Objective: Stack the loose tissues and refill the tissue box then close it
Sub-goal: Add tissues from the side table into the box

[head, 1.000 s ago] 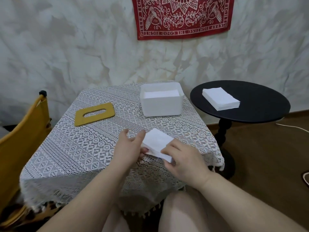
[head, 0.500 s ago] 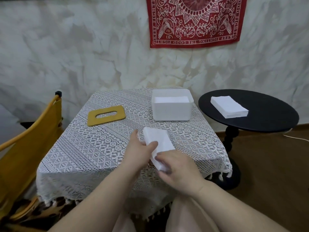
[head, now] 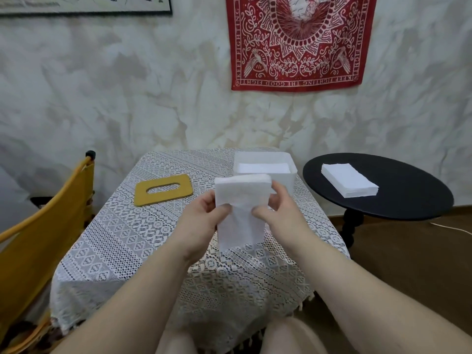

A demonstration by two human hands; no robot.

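Held upright in the air above the worktop (head: 153, 238), just in front of the tissue box (head: 290, 181): one bundle of tissues (head: 241, 200). Grasped from both sides at about half height. Left grip (head: 204, 218) closed on the left edge, thumb in front and fingers behind; right grip (head: 278, 213) closed on the right edge in the same way. Top edge of the bundle fairly even, lower part hanging free and a little thinner.

Very light, very soft, no stiffness at all. Likely to bend, fan out or slide sheet over sheet if pinched at one corner only. Better to take it flat, along the two long edges, with gentle pressure, and to support it from below while lowering it. Not fragile in the sense of breaking, but easy to crease or tear. Not slippery against skin, yet slippery layer against layer.

Counted: one bundle in the grips; one stack already lying inside the open box; one more stack of tissues (head: 350, 182) lying on the black round table (head: 408, 200), well apart to the right. So three lots of tissues in total. One white box, open. One yellow lid (head: 143, 198) with a long slot, lying flat on the worktop to the left of the box, not touching it. One yellow chair (head: 46, 226) at the left.

Judged from this: refilling partly done, closing not yet done.
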